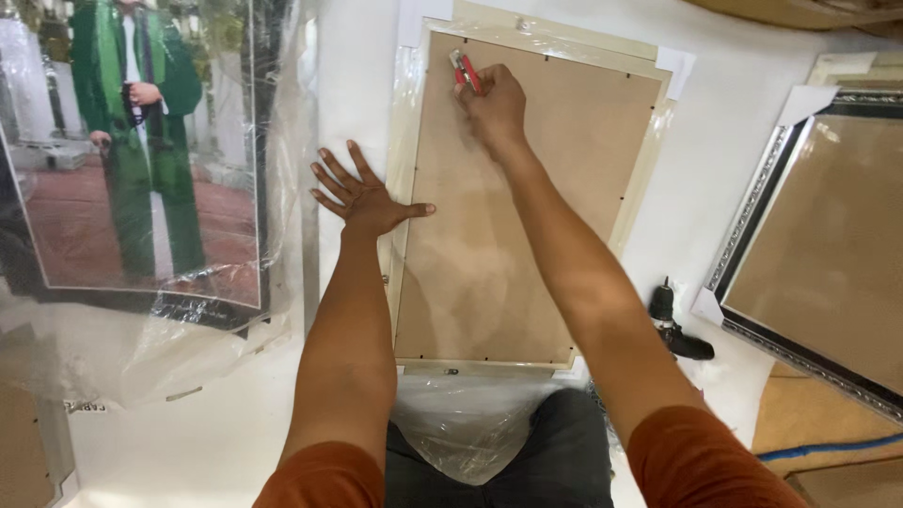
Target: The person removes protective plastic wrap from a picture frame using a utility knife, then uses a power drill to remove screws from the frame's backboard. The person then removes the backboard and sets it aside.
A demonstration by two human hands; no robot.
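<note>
A picture frame (527,226) lies face down on the white table, its brown backing board up, with clear plastic wrap around its pale border. My left hand (362,198) rests flat with fingers spread on the frame's left edge. My right hand (494,102) reaches to the far left corner of the backing and grips a small red-handled tool (464,71) whose tip touches the board.
A large plastic-wrapped photo print of a person in green robes (141,150) lies at the left. A silver and black ornate frame (818,254) lies face down at the right. A black power drill (673,325) sits between the frames. Loose plastic film (466,419) hangs over the near table edge.
</note>
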